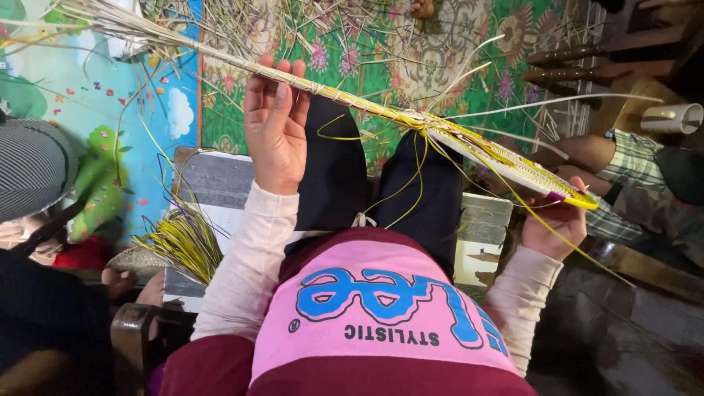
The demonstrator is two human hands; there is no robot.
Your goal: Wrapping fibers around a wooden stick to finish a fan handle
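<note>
Your left hand (275,128) wraps around the bundle of straw (220,55), up near the top left. Your right hand (554,224) pinches the flat woven piece (513,165) at its tip, low on the right. Your hands are far apart, one at each end. You sit on a grey bench (213,180), and its front edge runs behind your knees. Loose straw covers the green patterned mat (381,59), so there is little open floor. A white cup (675,117) lies at the right edge. The woven piece is pale with yellow strips, and thin yellow strands (411,176) hang from it.
</note>
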